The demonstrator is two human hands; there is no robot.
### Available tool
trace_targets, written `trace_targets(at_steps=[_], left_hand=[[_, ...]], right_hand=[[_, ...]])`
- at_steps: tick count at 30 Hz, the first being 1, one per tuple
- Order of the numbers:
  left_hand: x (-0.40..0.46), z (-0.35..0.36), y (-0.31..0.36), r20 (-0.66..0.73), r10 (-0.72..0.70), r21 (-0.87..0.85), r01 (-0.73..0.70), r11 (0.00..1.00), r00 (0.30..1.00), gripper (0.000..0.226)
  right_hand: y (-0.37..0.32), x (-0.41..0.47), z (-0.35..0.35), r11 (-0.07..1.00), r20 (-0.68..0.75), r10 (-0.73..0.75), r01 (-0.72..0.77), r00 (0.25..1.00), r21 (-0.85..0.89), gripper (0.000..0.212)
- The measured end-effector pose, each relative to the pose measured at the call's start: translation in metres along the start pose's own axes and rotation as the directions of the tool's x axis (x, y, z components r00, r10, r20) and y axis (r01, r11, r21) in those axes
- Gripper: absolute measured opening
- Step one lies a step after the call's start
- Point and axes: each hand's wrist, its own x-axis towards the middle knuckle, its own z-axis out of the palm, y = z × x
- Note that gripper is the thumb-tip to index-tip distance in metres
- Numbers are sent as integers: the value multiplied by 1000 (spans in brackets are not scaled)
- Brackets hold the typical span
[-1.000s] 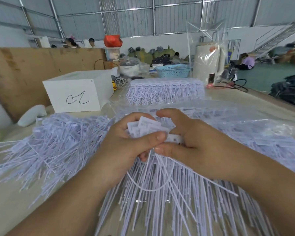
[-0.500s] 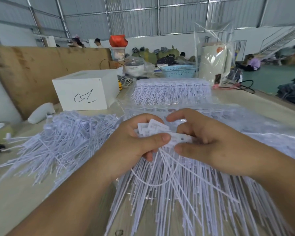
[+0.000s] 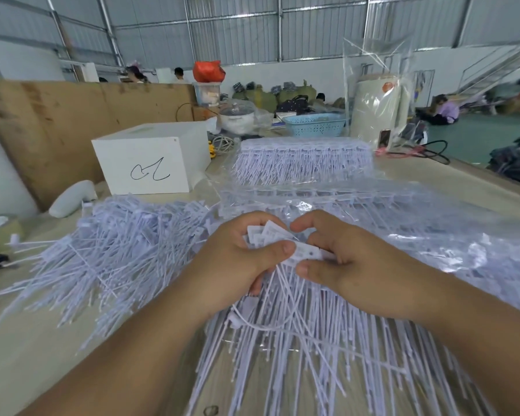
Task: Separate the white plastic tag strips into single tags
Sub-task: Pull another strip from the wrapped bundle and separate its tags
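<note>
A white plastic tag strip [image 3: 305, 253] sits between both hands at the centre of the view, its flat heads fanned upward and its long thin tails hanging toward me. My left hand [image 3: 237, 265] is closed on a bunch of tag heads, thumb pressed across them. My right hand [image 3: 351, 265] pinches the right end of the same strip between thumb and fingers. A heap of loose single tags [image 3: 117, 253] lies to the left on the table. More strips [image 3: 300, 349] spread under my wrists.
A white box [image 3: 150, 160] with a black scribble stands at the back left. Behind it rises a brown board [image 3: 57, 121]. A further stack of tag strips [image 3: 303, 157] lies beyond clear plastic bags [image 3: 433, 235]. A blue basket [image 3: 314, 124] and a wrapped white cylinder [image 3: 376, 109] stand further back.
My hands have drawn slightly apart, exposing more of the strip's head between the two thumbs. The view has shifted a little to the left.
</note>
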Motion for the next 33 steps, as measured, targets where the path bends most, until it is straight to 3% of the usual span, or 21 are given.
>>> trace_targets(at_steps=[7,14,18,22,24,28,33], left_hand=[[2,4,-2,-28,22,-47,-23,999,999,21],[3,4,2,-48,7,-76,-11,997,999,9],[2,6,3,-76,35,-144,-46,989,997,17],[3,3,6,-145,70,-238,-103,966,987,19],[3,2,6,-171,83,-245,-124,962,982,20],[2,7,7,-235,80,-286,-148,947,969,14],[4,15,13,-361,60,-320,-184,929,931,25]], right_hand=[[5,4,2,995,-31,21,-18,999,94,31],[6,3,-1,990,-28,5,-1,1000,138,37],[4,3,-1,983,-32,0,6,999,185,35],[2,5,-10,987,-132,21,0,991,159,11],[3,5,-13,988,-138,37,-16,990,155,28],[0,6,-9,986,-223,50,-13,974,164,44],[-6,12,9,980,-491,66,38,869,198,36]])
